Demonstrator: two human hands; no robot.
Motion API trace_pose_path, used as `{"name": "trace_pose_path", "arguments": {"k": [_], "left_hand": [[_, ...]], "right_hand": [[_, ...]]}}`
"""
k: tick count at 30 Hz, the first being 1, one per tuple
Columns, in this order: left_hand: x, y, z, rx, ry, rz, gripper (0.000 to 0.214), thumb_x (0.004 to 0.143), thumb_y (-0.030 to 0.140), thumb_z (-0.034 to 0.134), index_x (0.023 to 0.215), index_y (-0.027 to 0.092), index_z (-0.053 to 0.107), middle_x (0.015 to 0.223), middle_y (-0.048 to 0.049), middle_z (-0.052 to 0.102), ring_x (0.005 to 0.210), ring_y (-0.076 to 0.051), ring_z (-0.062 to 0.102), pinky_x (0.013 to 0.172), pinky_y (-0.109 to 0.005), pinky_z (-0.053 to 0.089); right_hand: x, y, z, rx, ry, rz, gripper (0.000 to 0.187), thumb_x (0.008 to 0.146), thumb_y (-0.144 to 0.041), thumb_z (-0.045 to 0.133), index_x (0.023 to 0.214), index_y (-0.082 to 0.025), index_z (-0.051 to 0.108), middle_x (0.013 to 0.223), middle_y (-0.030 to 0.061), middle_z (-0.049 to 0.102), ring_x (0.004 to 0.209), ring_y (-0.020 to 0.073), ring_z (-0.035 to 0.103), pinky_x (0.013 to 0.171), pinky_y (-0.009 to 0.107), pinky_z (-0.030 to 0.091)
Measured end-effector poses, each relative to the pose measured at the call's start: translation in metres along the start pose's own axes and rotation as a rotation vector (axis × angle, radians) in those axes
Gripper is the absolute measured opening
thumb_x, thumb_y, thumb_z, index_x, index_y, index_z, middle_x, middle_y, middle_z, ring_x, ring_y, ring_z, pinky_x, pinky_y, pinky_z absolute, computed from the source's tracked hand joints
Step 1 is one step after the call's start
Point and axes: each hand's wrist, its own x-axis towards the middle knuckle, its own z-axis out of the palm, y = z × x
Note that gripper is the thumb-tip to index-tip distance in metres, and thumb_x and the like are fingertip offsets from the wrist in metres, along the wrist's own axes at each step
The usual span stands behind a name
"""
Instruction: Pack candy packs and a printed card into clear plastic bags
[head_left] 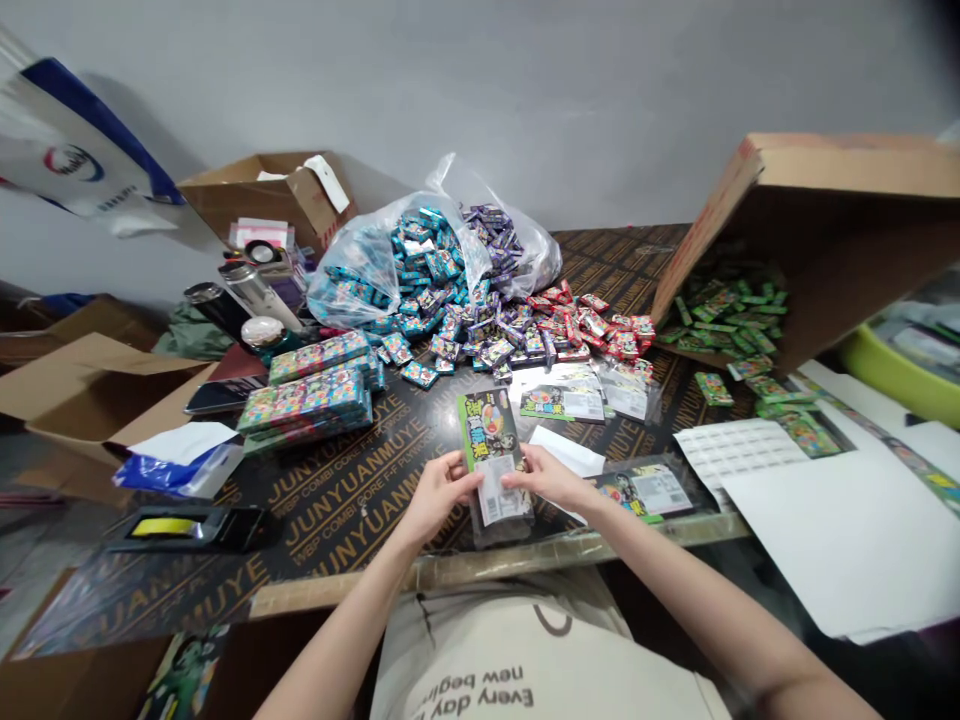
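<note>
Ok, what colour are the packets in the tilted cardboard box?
The packets are mostly green; head view.

plywood [337,510] w/ junyuanmuye, wbp combi core; cloth [480,670] w/ every day new begin

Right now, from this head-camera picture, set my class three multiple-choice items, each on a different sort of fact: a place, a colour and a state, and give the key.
1. Where do the green packets lie?
A. Inside the clear plastic bag
B. At the mouth of the tipped cardboard box
C. On the tape dispenser

2. What colour are the packets heaped just left of that box?
A. Red
B. Yellow
C. White

3. How is the printed packet held?
A. It lies untouched on the plywood board
B. In the right hand alone
C. Upright between both hands

Key:
1. B: they spill out from under the box's raised side.
2. A: the red packets form that heap.
3. C: the left hand and right hand both grasp it.
</note>
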Motion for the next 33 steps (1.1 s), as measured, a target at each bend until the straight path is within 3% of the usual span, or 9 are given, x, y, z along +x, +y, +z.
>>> {"name": "trace_pose_path", "arguments": {"k": [4, 7, 10, 13, 17, 20, 23, 27, 33], "left_hand": [[0.006, -0.007, -0.001, -0.035, 0.027, 0.055, 0.040, 0.068, 0.028, 0.066, 0.103, 0.013, 0.054, 0.089, -0.0073, 0.068, 0.074, -0.019, 0.064, 0.062, -0.027, 0.051], [0.011, -0.012, -0.001, -0.035, 0.078, 0.102, 0.041, 0.067, 0.026, 0.067, 0.104, 0.014, 0.054, 0.093, -0.0077, 0.067, 0.081, -0.020, 0.063, 0.069, -0.030, 0.051], [0.011, -0.019, 0.005, -0.029, 0.042, 0.128, 0.038, 0.066, 0.025, 0.068, 0.100, 0.014, 0.058, 0.096, -0.0088, 0.067, 0.084, -0.021, 0.063, 0.076, -0.033, 0.049], [0.006, -0.024, 0.020, -0.050, -0.021, 0.123, 0.036, 0.062, 0.024, 0.071, 0.095, 0.013, 0.062, 0.097, -0.0097, 0.067, 0.088, -0.023, 0.062, 0.083, -0.035, 0.046], [0.003, -0.015, 0.043, -0.298, 0.190, 0.171, 0.039, 0.064, 0.031, 0.069, 0.099, 0.015, 0.062, 0.100, -0.0080, 0.066, 0.091, -0.021, 0.061, 0.084, -0.032, 0.044], [0.010, -0.001, 0.050, -0.541, 0.363, 0.092, 0.029, 0.070, 0.037, 0.061, 0.085, 0.012, 0.066, 0.084, -0.0065, 0.069, 0.080, -0.019, 0.063, 0.078, -0.032, 0.047], [0.018, 0.011, 0.045, -0.611, 0.377, -0.007, 0.017, 0.064, 0.025, 0.065, 0.074, 0.012, 0.067, 0.076, -0.0047, 0.069, 0.073, -0.017, 0.063, 0.074, -0.029, 0.048], [0.017, 0.022, 0.031, -0.352, 0.251, -0.012, 0.023, 0.058, 0.017, 0.068, 0.081, 0.015, 0.068, 0.083, -0.0069, 0.070, 0.077, -0.018, 0.064, 0.071, -0.030, 0.049], [-0.002, 0.031, 0.026, 0.541, 0.253, 0.606, 0.014, 0.066, 0.023, 0.067, 0.080, 0.022, 0.071, 0.083, -0.0062, 0.069, 0.080, -0.019, 0.062, 0.078, -0.032, 0.048]], "right_hand": [[-0.003, 0.004, -0.008, -0.113, 0.105, 0.020, 0.043, 0.064, -0.031, 0.069, 0.103, -0.019, 0.056, 0.074, -0.0012, 0.064, 0.057, 0.0127, 0.056, 0.054, 0.024, 0.044], [-0.005, 0.000, -0.010, -0.184, 0.156, -0.004, 0.041, 0.061, -0.031, 0.071, 0.098, -0.019, 0.059, 0.071, -0.0017, 0.063, 0.059, 0.0132, 0.056, 0.055, 0.024, 0.044], [-0.002, -0.016, -0.009, -0.062, 0.277, -0.069, 0.043, 0.065, -0.037, 0.068, 0.103, -0.022, 0.056, 0.073, -0.0019, 0.063, 0.067, 0.0150, 0.058, 0.063, 0.026, 0.046], [0.006, -0.032, 0.000, 0.124, 0.510, -0.147, 0.030, 0.073, -0.046, 0.055, 0.087, -0.019, 0.061, 0.070, 0.0002, 0.064, 0.067, 0.0153, 0.058, 0.065, 0.027, 0.045], [0.014, -0.034, 0.021, 0.196, 0.736, -0.218, 0.024, 0.070, -0.040, 0.057, 0.062, -0.017, 0.060, 0.063, 0.0001, 0.062, 0.062, 0.0142, 0.055, 0.063, 0.026, 0.043], [0.014, -0.028, 0.034, 0.223, 0.741, -0.241, 0.031, 0.076, -0.040, 0.047, 0.065, -0.017, 0.063, 0.066, 0.0010, 0.063, 0.066, 0.0144, 0.056, 0.067, 0.027, 0.043], [0.012, -0.027, 0.034, 0.244, 0.687, -0.227, 0.024, 0.074, -0.031, 0.048, 0.064, -0.017, 0.064, 0.066, 0.0011, 0.064, 0.067, 0.0145, 0.058, 0.069, 0.027, 0.044], [0.005, -0.034, 0.017, 0.294, 0.571, -0.161, 0.006, 0.064, -0.020, 0.057, 0.065, -0.019, 0.062, 0.063, -0.0016, 0.064, 0.063, 0.0145, 0.060, 0.066, 0.028, 0.045], [-0.012, -0.043, -0.007, -0.139, 0.420, -0.349, 0.010, 0.068, -0.025, 0.065, 0.076, -0.021, 0.069, 0.081, 0.0038, 0.069, 0.077, 0.0185, 0.062, 0.072, 0.032, 0.047]]}}
